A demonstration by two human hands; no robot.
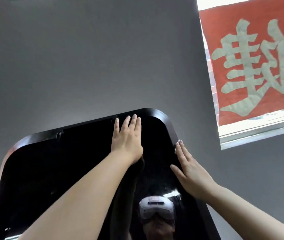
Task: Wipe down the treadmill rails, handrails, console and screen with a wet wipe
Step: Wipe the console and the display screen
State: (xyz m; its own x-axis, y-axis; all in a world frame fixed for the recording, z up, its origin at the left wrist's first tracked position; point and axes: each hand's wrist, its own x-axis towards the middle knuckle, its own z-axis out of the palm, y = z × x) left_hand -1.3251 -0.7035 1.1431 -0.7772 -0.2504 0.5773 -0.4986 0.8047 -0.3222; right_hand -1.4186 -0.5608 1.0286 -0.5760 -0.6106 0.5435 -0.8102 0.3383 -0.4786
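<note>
The treadmill's big black glossy screen (65, 167) fills the lower half of the view, with rounded upper corners. My left hand (127, 139) lies flat on the glass near its top edge, fingers straight and pointing up. My right hand (189, 172) rests flat along the screen's right edge, fingers straight, fingertips at the frame. No wet wipe shows; if one is under a palm, it is hidden. The dark glass reflects my arm and a white headset (156, 208).
A plain grey wall (85, 58) stands behind the screen. At the upper right a window (259, 134) carries a red paper (252, 63) with a large pale character.
</note>
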